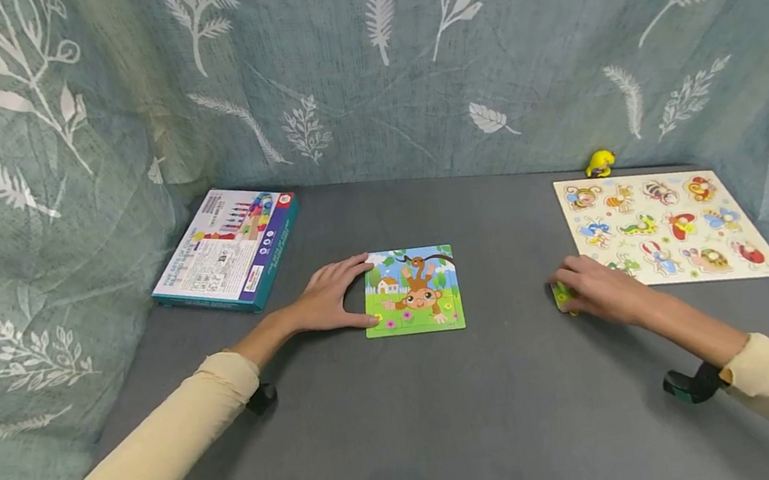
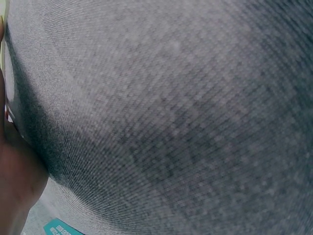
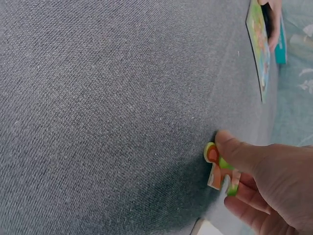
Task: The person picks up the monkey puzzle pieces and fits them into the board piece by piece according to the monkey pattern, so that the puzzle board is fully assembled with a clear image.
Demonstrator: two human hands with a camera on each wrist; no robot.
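A square jigsaw puzzle (image 1: 434, 286) with a monkey hanging upside down lies on the grey table. My left hand (image 1: 325, 300) is at its left side, thumb and fingers spread apart, fingertips right at the edge. Only a dark part of the left hand (image 2: 19, 181) shows in the left wrist view. Well to the right, my right hand (image 1: 603, 291) pinches a small jigsaw piece (image 3: 222, 169), green and orange with a rounded knob, between thumb and fingers. The hand covers part of the piece.
A cream wooden board (image 1: 689, 228) with several insect pictures lies at the right, just beyond the right hand. A small yellow toy (image 1: 599, 163) sits behind it by the curtain (image 1: 370, 128). A flat teal and white box (image 1: 225, 249) lies at the back left.
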